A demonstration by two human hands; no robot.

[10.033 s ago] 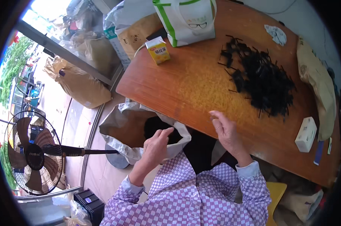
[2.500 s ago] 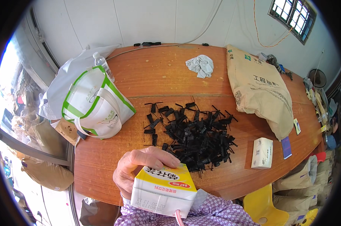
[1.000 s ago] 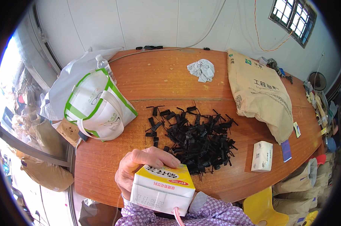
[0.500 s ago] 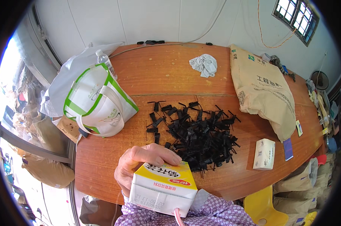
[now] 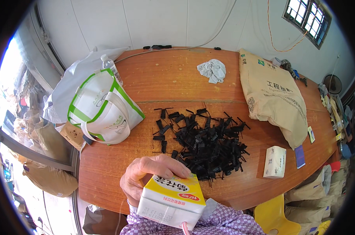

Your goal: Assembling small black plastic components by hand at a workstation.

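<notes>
My left hand [image 5: 153, 172] grips a yellow and white drink carton [image 5: 171, 196], its fingers wrapped over the far side. The carton is held close to me at the near edge of the table, and a pink-striped straw [image 5: 185, 228] sticks out of its near end. My right sleeve and its pale cuff [image 5: 209, 209] show beside the carton, but the right hand itself is hidden behind it. Just beyond the carton lies a heap of small black plastic parts [image 5: 208, 145] with thin stems. Several of these parts lie loose at the heap's left side.
On the wooden table [image 5: 165, 78] stand a white tote bag with green trim [image 5: 118, 113] and a clear bottle [image 5: 109, 64] at left. A crumpled white cloth [image 5: 212, 71] lies farther back. To the right are a brown paper sack [image 5: 273, 90], a white box [image 5: 275, 161] and a yellow chair [image 5: 275, 215].
The whole view has shifted slightly. My left hand and the carton have moved a little to the right and down, with the grip unchanged. The black parts stay where they were.
</notes>
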